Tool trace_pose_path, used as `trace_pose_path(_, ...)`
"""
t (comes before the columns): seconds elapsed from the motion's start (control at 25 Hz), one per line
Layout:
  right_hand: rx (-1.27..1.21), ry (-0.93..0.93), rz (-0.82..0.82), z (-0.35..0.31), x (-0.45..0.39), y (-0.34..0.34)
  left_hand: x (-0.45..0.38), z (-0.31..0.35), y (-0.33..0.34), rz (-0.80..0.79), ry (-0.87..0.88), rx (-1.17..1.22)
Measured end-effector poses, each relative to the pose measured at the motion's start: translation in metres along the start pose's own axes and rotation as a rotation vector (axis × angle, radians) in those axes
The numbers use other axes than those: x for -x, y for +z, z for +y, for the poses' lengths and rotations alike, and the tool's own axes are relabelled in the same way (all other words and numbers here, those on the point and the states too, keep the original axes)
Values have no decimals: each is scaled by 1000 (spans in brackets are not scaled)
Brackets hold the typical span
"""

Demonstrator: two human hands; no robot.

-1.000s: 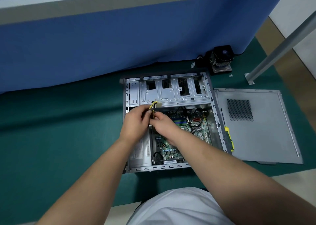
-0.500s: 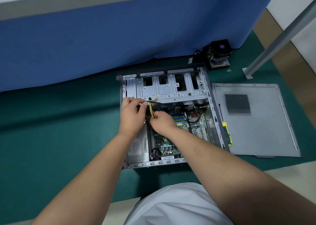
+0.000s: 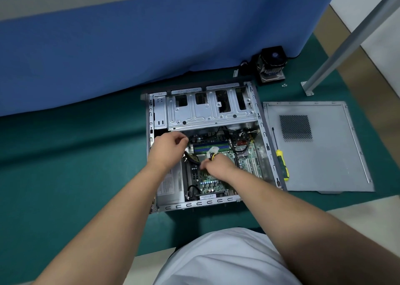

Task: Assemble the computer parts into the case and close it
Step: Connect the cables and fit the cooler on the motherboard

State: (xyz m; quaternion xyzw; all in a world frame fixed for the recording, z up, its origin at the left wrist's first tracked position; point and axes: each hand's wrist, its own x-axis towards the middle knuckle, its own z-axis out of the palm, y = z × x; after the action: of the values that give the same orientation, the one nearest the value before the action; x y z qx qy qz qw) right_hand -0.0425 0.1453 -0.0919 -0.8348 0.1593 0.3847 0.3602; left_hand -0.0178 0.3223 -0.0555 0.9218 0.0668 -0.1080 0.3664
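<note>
The two hands have come apart since a moment ago, when they worked close together over the white plastic power connector with yellow and black wires up near the drive cage. Now the right hand has carried that connector down over the green motherboard and holds it by the wires just below the plug, its grip closed round them, while the left hand has moved off toward the near-left corner of the open grey metal computer case, fingers curled in and apparently pinching something small or dark at their tips; I cannot tell what, if anything, its grip has hold of. The silver perforated drive cage at the far end stands bare now that both hands have dropped below it. To my eye this means the cable is being routed toward a socket on the board, so the wiring step is under way and the closing is some way off: the flat grey side panel with a mesh vent lies on the green surface just beside the case, with the yellow-and-green-handled screwdriver along its near edge, and the black cooler fan on its finned block sits apart by the blue screen.
</note>
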Motion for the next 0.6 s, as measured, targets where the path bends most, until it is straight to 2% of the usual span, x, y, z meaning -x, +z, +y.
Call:
trace_pose_path(0.08, -97, -36, 38, 5, 0, -5, -2, 3, 3, -80, 2, -283)
trace_pose_path(0.2, -187, -89, 152, 9, 2, -7, -5, 14, 12, -236, -112, -493)
trace_pose_path(0.36, 105, -158, 378, 12, 7, 1, -11, 23, 17, -374, -305, -608)
trace_pose_path(0.44, 181, -180, 442, 15, 6, 2, -15, 26, 17, -428, -379, -611)
trace_pose_path(0.52, 220, -195, 401, 21, 2, 1, -22, 25, 17, -462, -399, -548)
trace_pose_path(0.6, 208, -195, 284, 27, -4, -3, -28, 22, 16, -472, -380, -485)
